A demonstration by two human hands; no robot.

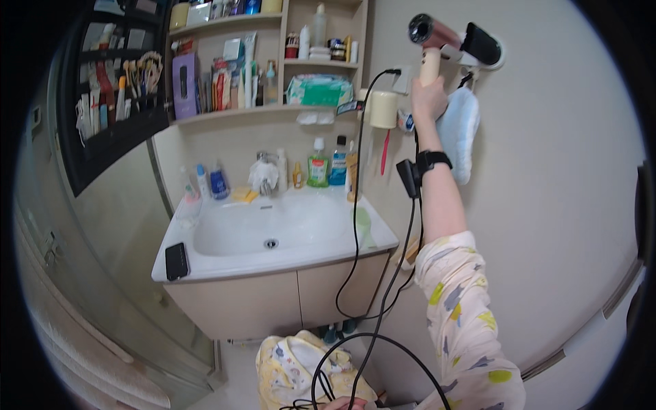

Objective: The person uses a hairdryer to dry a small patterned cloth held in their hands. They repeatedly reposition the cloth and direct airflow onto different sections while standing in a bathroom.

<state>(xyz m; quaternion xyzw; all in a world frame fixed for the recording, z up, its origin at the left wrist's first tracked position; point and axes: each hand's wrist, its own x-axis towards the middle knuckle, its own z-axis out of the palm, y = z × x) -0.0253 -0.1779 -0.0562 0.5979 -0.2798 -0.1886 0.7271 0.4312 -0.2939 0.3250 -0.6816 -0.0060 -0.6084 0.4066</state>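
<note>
High at the right, my right hand (429, 101) is closed round the cream handle of a hair dryer (441, 37) with a pink body. The dryer's back end meets a black and white wall holder (484, 48); whether it rests in it I cannot tell. A black device is strapped to my right wrist. A light blue cloth (461, 130) hangs just beside that hand. At the bottom edge shows part of my left hand (345, 404), next to loops of black cable (372, 335); its fingers are mostly cut off by the frame.
A white sink (239, 225) on a cabinet stands ahead, with bottles round its tap and a black phone (176, 261) on its left corner. Shelves (232, 113) full of toiletries hang above. A black cord runs from the wall socket (402, 78) down past the sink.
</note>
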